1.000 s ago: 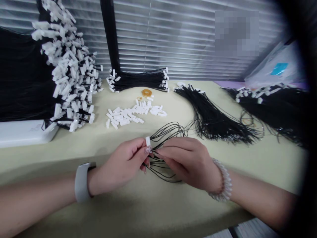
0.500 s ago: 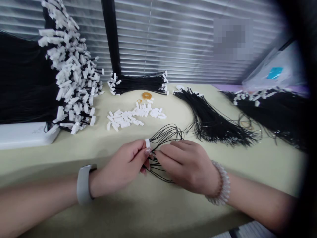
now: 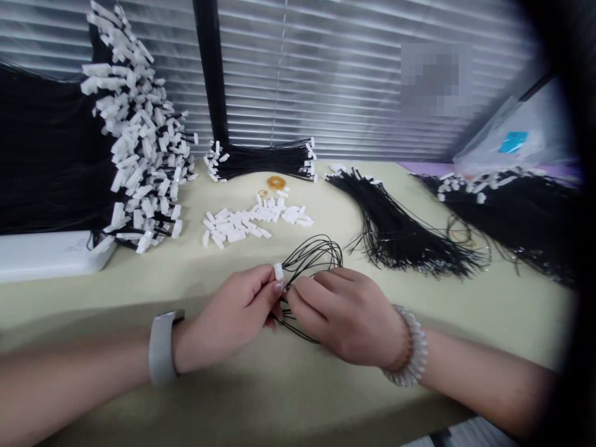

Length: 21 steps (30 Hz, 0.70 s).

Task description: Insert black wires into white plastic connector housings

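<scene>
My left hand [image 3: 233,320] pinches a small white plastic connector [image 3: 278,271] between thumb and forefinger, just above the pale yellow-green table [image 3: 279,385]. My right hand [image 3: 347,313] is closed on a few thin black wires [image 3: 311,256] that loop out behind the connector, its fingertips touching those of the left hand. A grey band is on my left wrist, a white beaded bracelet on my right. The wire ends under my fingers are hidden.
Loose white connectors [image 3: 254,221] lie in a pile behind my hands, with rubber bands [image 3: 276,182] beyond. Bundles of black wires [image 3: 400,233] spread to the right; a tall stack of wires tipped with connectors [image 3: 135,136] stands at left beside a white box [image 3: 46,254].
My right hand has shifted slightly left, closing in on the connector; the wire loop has drawn in a little. The camera view has drifted slightly.
</scene>
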Motion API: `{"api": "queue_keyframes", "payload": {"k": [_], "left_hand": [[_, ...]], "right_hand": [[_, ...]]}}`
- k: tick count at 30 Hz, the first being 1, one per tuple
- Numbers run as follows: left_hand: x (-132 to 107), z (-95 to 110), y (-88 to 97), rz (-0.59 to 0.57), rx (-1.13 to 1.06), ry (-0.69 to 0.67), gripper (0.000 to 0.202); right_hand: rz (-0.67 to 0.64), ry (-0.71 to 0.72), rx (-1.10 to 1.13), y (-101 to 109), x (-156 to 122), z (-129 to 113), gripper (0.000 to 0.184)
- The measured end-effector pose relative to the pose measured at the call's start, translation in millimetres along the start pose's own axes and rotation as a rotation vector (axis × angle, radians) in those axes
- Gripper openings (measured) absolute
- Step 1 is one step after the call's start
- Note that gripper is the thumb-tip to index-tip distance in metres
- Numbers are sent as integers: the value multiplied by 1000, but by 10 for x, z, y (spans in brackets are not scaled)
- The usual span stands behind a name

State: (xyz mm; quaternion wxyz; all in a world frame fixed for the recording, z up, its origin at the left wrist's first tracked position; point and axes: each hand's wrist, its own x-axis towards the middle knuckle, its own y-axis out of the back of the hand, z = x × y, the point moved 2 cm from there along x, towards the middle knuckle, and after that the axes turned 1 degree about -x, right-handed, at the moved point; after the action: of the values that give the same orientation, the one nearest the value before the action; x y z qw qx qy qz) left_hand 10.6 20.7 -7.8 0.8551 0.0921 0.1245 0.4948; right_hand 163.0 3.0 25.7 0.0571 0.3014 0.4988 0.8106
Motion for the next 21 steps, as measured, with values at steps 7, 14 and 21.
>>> {"api": "queue_keyframes", "payload": {"k": [7, 14, 21], "left_hand": [[-8, 20, -3, -15, -71, 14, 28], [-8, 54, -1, -34, -73, -11, 25], [-20, 79, 3, -29, -45, -10, 25]], "right_hand": [[-16, -32, 118, -64, -43, 77, 18], [-42, -286, 642, -45, -100, 200, 14], [-77, -324, 600, -55, -98, 167, 12]]}}
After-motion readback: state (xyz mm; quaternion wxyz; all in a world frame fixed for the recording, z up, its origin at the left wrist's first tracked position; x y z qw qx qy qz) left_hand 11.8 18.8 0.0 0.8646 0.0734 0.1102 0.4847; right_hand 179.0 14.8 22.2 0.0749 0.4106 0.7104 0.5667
